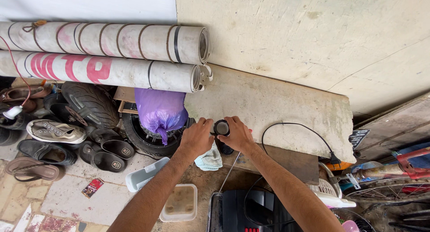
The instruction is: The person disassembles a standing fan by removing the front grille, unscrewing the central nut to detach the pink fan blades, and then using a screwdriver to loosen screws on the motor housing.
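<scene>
Both hands, the left hand and right hand, hold the black bottle tightly; it may tip over and spill on the cloth.

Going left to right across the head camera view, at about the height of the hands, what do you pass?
Grey sneaker → black tyre → purple plastic bag → left hand → small black cylinder → right hand → looping black cable → red bicycle frame.

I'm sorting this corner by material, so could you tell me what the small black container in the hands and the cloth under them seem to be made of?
Black container: probably plastic, going by its smooth dark surface.
Cloth: looks like pale blue terry towel, soft and crumpled.
</scene>
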